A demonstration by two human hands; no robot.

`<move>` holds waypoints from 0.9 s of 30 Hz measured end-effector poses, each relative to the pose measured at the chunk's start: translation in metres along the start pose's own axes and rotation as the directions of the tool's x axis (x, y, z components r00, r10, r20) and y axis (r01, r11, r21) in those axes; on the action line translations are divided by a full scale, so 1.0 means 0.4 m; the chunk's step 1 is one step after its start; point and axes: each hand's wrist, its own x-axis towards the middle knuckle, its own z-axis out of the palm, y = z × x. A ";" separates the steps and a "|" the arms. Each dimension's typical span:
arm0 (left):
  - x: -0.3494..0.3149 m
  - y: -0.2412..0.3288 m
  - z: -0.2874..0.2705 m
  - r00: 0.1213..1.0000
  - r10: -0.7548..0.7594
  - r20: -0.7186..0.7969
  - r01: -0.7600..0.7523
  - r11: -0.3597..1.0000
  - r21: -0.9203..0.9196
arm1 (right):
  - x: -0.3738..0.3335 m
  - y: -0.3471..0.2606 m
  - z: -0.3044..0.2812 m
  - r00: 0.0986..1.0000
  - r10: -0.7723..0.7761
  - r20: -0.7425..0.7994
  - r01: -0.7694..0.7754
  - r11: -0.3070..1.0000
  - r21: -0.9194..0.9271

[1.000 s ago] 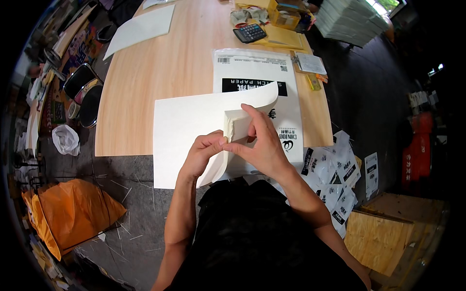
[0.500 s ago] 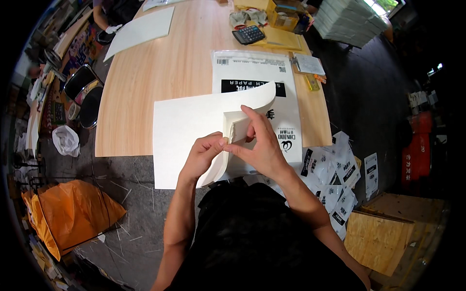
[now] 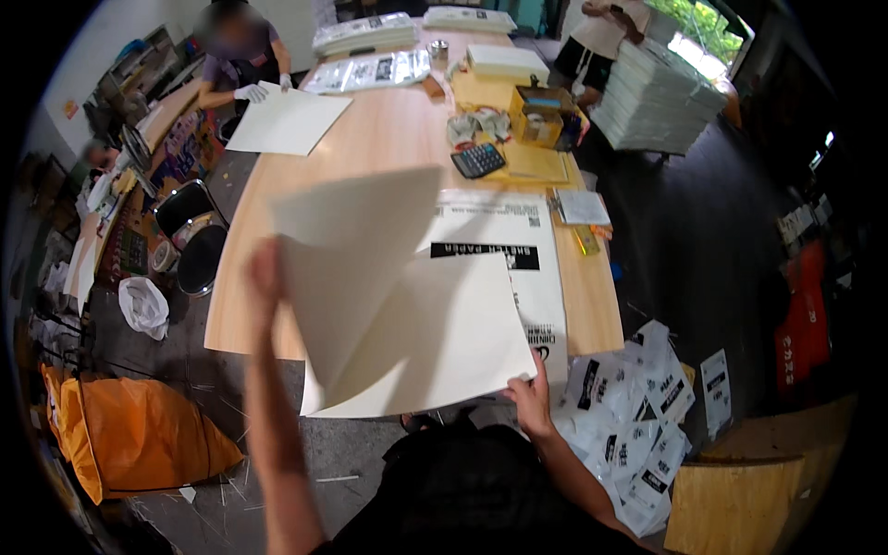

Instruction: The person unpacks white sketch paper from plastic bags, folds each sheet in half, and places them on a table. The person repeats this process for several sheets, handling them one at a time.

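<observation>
Large white paper sheets [image 3: 462,333] lie over a white printed plastic package [image 3: 546,305] at the table's near edge. My left hand [image 3: 265,277], blurred, grips the left edge of a raised sheet [image 3: 351,240], which curls up and over to the right. Its fingers are partly behind the paper. At the near right corner of the sheets, my right hand [image 3: 530,398] pinches the edge between thumb and fingers. Below the raised sheet, the lower paper sags slightly past the table edge.
Farther along the wooden table [image 3: 277,222] are a calculator [image 3: 478,161], a yellow box [image 3: 541,116], a notepad [image 3: 581,206] and wrapped packages [image 3: 365,35]. A gloved co-worker [image 3: 245,55] handles a white board [image 3: 289,120]. Crumpled plastic wrappers [image 3: 629,416] and an orange bag [image 3: 139,425] lie on the floor.
My hands have moved apart from the folded-back corner they held together. The left went out left and up with a sheet, the right to the near right corner. The view has tilted up.
</observation>
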 end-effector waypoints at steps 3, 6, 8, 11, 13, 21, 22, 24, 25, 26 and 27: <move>0.258 0.153 -0.360 0.959 0.128 -0.253 -0.052 0.957 0.284 | 0.050 0.134 -0.083 0.996 0.087 -0.038 -0.082 0.992 0.098; 0.404 0.406 -0.518 0.944 0.222 -0.245 -0.110 0.909 0.401 | 0.066 0.186 -0.129 0.980 0.167 -0.106 -0.141 0.966 0.218; 0.432 0.494 -0.448 0.901 0.419 -0.109 -0.310 0.800 0.514 | 0.057 0.196 -0.161 0.968 0.218 -0.125 -0.181 0.950 0.255; 0.421 0.481 -0.284 0.903 0.429 0.016 -0.296 0.596 0.746 | 0.043 0.189 -0.186 0.954 0.277 -0.117 -0.254 0.950 0.180; 0.375 0.398 -0.183 0.751 0.634 0.184 -0.513 0.384 0.768 | 0.043 0.188 -0.174 0.948 0.311 -0.058 -0.311 0.950 0.015; 0.070 -0.238 0.402 0.895 0.037 0.445 -0.345 0.690 0.636 | -0.054 0.221 -0.515 0.916 0.327 -0.231 -0.370 0.913 -0.174; 0.015 -0.306 0.425 0.905 -0.025 0.425 -0.302 0.667 0.682 | -0.044 0.196 -0.493 0.919 0.321 -0.231 -0.363 0.916 -0.171; -0.068 -0.372 0.491 0.888 -0.121 0.444 -0.244 0.695 0.676 | -0.138 0.087 -0.433 0.910 0.304 -0.281 -0.356 0.921 -0.159; -0.094 -0.386 0.533 0.884 -0.107 0.454 -0.265 0.687 0.677 | -0.187 0.020 -0.387 0.904 0.289 -0.314 -0.349 0.925 -0.153; -0.093 -0.385 0.567 0.892 -0.085 0.443 -0.270 0.687 0.675 | -0.215 -0.031 -0.331 0.887 0.256 -0.384 -0.347 0.919 -0.186; -0.084 -0.389 0.583 0.899 -0.069 0.432 -0.274 0.681 0.679 | -0.233 -0.063 -0.314 0.890 0.218 -0.401 -0.320 0.924 -0.209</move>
